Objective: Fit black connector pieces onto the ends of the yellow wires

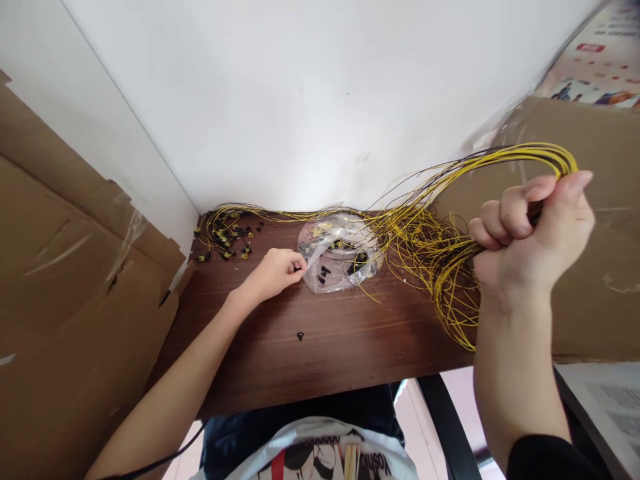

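Observation:
My right hand (537, 230) is raised at the right, its fingers wrapped round a bundle of thin yellow and black wires (445, 233). The bundle arches from the fist down to a loose tangle on the table. My left hand (280, 270) is closed at the left edge of a clear plastic bag (335, 283), pinching it. Small black pieces (324, 273) and yellow ones show in and under the bag. Some wires cross over the bag.
On the brown table (240, 360), more wires end in small black and yellow connectors (227, 237) at the back left. A small black part (301, 336) lies near the front. Cardboard stands at the left (75, 280) and right (595, 233), with a white wall (300, 100) behind.

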{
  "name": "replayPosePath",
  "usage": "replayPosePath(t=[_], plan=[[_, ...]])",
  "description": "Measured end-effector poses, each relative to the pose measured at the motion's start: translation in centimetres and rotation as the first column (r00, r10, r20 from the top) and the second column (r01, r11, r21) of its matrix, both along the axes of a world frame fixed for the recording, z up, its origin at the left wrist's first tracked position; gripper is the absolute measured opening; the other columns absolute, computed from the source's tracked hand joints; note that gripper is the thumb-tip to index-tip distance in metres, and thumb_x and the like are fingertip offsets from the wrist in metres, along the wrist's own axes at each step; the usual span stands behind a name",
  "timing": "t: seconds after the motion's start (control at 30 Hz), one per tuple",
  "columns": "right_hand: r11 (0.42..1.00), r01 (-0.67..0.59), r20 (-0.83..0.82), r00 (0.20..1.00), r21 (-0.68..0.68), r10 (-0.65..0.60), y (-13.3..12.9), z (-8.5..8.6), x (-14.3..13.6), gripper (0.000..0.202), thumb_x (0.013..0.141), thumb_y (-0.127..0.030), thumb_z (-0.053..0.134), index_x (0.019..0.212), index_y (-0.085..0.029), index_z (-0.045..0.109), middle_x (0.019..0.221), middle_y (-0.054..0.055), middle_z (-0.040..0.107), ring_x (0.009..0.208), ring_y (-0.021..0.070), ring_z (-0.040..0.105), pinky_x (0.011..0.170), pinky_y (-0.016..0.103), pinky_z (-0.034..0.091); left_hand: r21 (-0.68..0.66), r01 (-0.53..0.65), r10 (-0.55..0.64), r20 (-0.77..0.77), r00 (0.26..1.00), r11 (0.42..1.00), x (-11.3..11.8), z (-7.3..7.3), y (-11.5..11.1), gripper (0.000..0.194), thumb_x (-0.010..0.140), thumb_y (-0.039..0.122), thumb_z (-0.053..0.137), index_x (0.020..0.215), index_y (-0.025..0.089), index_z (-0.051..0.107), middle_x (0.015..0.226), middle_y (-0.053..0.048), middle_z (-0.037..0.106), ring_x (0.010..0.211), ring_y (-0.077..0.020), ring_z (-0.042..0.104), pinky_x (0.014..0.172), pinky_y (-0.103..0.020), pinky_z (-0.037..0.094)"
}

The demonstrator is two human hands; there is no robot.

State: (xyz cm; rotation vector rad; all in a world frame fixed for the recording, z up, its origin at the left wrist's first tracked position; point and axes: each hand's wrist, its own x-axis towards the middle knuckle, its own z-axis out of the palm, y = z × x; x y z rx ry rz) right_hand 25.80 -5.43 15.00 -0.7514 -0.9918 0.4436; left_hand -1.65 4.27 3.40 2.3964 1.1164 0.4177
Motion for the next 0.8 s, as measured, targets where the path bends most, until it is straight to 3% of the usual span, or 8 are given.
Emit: replayPosePath(t=[0.2, 0.37, 0.43, 0.5, 0.6, 0.67, 0.8], plan=[[1.000, -0.002, 0.002, 1.000, 0.016, 0.002, 0.2, 0.1, 0.0, 0.041, 0.077, -0.054, 0.063, 0.065, -0.019, 0.044, 0.039, -0.012, 0.023, 0.034, 0.0045, 0.007, 0.032, 0.020, 0.002, 0.074, 0.055, -0.074, 0.282, 0.957, 0.996, 3.2, 1.5, -0.4, 0.016, 0.080, 0.016, 0.054, 0.089, 0.015, 0.067, 0.089, -0.005, 0.060, 0.065, -0.0100, 0.053, 0.065, -0.023, 0.045], [1.000, -0.005, -0.010, 1.000, -0.011, 0.004, 0.2, -0.1, -0.1, 0.043, 0.074, -0.055, 0.065, 0.065, -0.019, 0.044, 0.038, -0.012, 0.024, 0.034, 0.0043, 0.008, 0.031, 0.020, 0.002, 0.133, 0.124, -0.160, 0.303, 0.939, 0.983, 3.7, 1.8, -0.7, 0.024, 0.085, 0.017, 0.048, 0.104, 0.017, 0.064, 0.110, -0.008, 0.056, 0.080, -0.0127, 0.058, 0.078, -0.028, 0.045], [1.000, 0.004, -0.015, 1.000, -0.020, -0.004, 0.2, -0.2, 0.0, 0.044, 0.073, -0.057, 0.065, 0.065, -0.019, 0.044, 0.038, -0.012, 0.024, 0.034, 0.0042, 0.008, 0.031, 0.019, 0.002, 0.125, 0.125, -0.153, 0.250, 0.956, 0.984, 3.0, 2.3, -1.0, 0.024, 0.088, 0.019, 0.045, 0.099, 0.017, 0.065, 0.104, -0.008, 0.059, 0.083, -0.0146, 0.057, 0.078, -0.028, 0.044], [1.000, 0.014, -0.018, 1.000, -0.024, -0.014, 0.2, -0.3, 0.1, 0.044, 0.073, -0.058, 0.065, 0.065, -0.019, 0.044, 0.039, -0.012, 0.023, 0.034, 0.0041, 0.007, 0.032, 0.019, 0.002, 0.027, 0.158, -0.160, 0.152, 0.975, 0.987, 2.0, 3.1, -1.7, 0.023, 0.088, 0.022, 0.043, 0.089, 0.017, 0.066, 0.090, -0.005, 0.064, 0.081, -0.0150, 0.058, 0.074, -0.026, 0.043], [0.999, 0.024, -0.014, 1.000, -0.025, -0.024, 0.3, -0.5, 0.1, 0.044, 0.074, -0.058, 0.064, 0.066, -0.019, 0.044, 0.039, -0.012, 0.023, 0.035, 0.0042, 0.007, 0.032, 0.019, 0.002, -0.322, 0.220, -0.263, -0.096, 0.960, 0.921, 0.9, 4.2, -3.2, 0.013, 0.077, 0.031, 0.060, 0.079, 0.019, 0.064, 0.072, 0.001, 0.065, 0.063, -0.0125, 0.058, 0.057, -0.022, 0.039], [0.999, 0.021, -0.014, 1.000, -0.025, -0.022, 0.3, -0.6, 0.0, 0.044, 0.074, -0.058, 0.064, 0.066, -0.019, 0.045, 0.039, -0.012, 0.023, 0.034, 0.0041, 0.007, 0.032, 0.020, 0.003, -0.459, 0.192, -0.334, -0.250, 0.909, 0.868, 0.7, 4.5, -4.3, 0.024, 0.062, 0.032, 0.074, 0.078, 0.020, 0.062, 0.067, 0.003, 0.065, 0.060, -0.0134, 0.058, 0.051, -0.021, 0.035], [1.000, 0.001, -0.027, 1.000, -0.023, -0.001, 0.5, -0.6, -0.1, 0.043, 0.074, -0.057, 0.064, 0.066, -0.019, 0.045, 0.039, -0.012, 0.023, 0.034, 0.0039, 0.008, 0.032, 0.020, 0.003, -0.432, 0.094, -0.297, -0.433, 0.851, 0.897, 1.5, 4.0, -5.9, 0.024, 0.057, 0.016, 0.073, 0.072, 0.019, 0.054, 0.064, 0.002, 0.064, 0.052, -0.0134, 0.058, 0.047, -0.022, 0.033]])
